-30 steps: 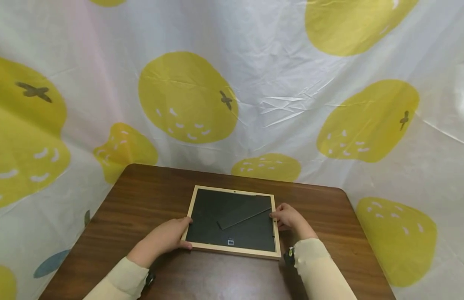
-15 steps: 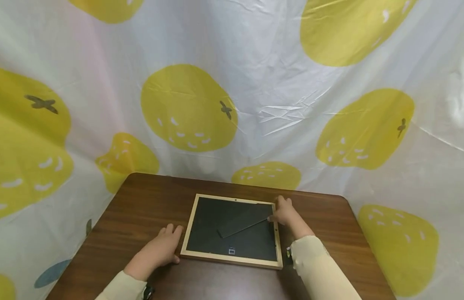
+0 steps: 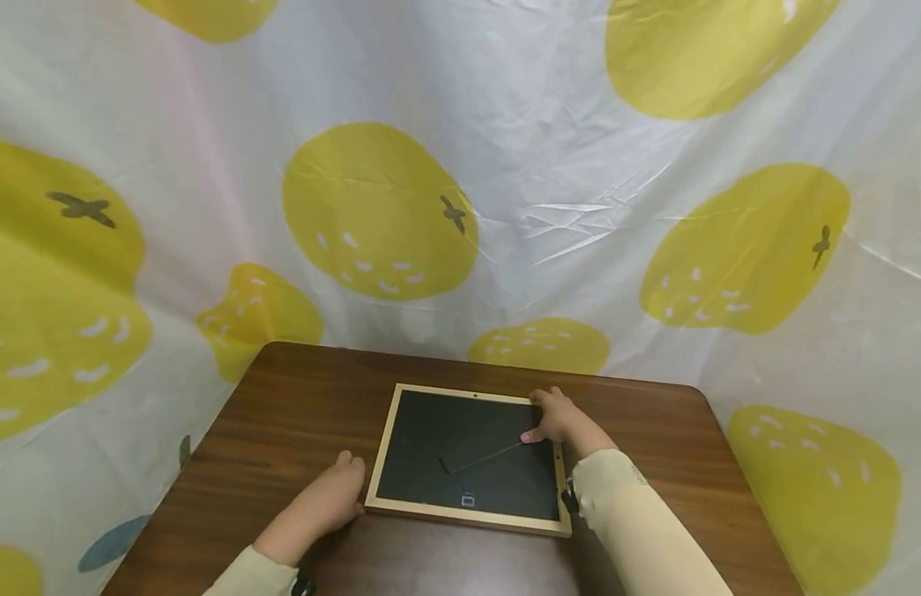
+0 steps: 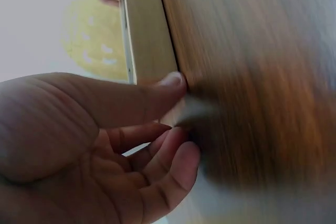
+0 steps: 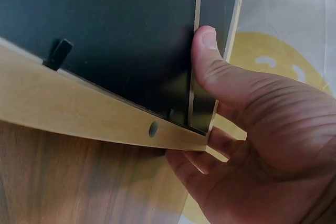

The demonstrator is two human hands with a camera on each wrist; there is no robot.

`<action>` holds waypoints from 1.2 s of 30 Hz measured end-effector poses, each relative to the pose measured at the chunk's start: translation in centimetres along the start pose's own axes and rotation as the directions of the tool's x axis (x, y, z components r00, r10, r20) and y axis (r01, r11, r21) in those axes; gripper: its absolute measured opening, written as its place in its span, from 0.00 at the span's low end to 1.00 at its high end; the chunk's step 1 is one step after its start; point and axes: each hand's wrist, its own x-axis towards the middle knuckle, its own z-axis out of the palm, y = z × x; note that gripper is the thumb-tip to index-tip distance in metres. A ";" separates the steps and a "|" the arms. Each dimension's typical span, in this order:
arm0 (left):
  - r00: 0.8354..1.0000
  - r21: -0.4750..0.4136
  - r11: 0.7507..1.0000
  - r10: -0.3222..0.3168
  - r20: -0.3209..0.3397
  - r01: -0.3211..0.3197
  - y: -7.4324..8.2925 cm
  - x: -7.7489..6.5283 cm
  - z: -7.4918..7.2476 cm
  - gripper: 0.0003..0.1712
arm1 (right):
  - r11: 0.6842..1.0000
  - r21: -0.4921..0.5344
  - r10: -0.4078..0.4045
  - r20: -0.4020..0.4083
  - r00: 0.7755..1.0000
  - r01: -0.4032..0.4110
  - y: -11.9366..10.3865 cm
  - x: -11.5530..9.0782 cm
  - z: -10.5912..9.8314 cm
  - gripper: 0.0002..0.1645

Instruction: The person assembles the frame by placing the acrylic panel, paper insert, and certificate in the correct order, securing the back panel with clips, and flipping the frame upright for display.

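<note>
A picture frame [image 3: 467,514] with a pale wooden rim lies back side up. Its black backing board [image 3: 423,439] carries a narrow stand leg [image 3: 478,453]. My right hand [image 3: 563,422] grips the far right corner. In the right wrist view its thumb [image 5: 207,51] presses on the backing by a pale straight edge, while the fingers curl round the outside of the rim. Beside the near left corner is my left hand [image 3: 333,492], fingers loosely bent. The left wrist view puts its thumb [image 4: 165,90] right at the frame's wooden side [image 4: 152,30].
A dark brown wooden table [image 3: 304,414] with rounded corners bears the frame. Behind it and on both sides hangs a white curtain [image 3: 549,124] printed with yellow fruit. Small dark turn tabs [image 5: 58,54] line the rim's inner edge.
My left hand has let go of the frame's left side and stands just left of its near corner. The right hand has moved up the right side to the far corner.
</note>
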 end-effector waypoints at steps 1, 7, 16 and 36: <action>1.000 -0.015 1.000 0.017 -0.015 -0.017 0.1 0.1 0.2 0.26 | 1.000 -0.011 0.001 -0.004 1.000 -0.001 0.0 0.0 -0.1 0.55; 0.998 -0.163 0.986 -0.046 -0.045 0.038 1.5 0.5 1.3 0.29 | 1.000 -0.029 -0.007 -0.026 1.000 0.006 0.2 -0.2 -0.2 0.54; 0.982 -0.336 0.932 -0.169 -0.081 0.133 2.4 0.8 2.0 0.38 | 0.999 -0.038 -0.038 -0.076 0.996 0.035 1.7 -1.5 -0.4 0.52; 0.984 -0.980 0.159 -0.109 -0.138 -0.120 5.3 2.8 -4.9 0.40 | 0.977 0.211 0.038 -0.244 0.969 0.015 1.4 -5.5 3.0 0.53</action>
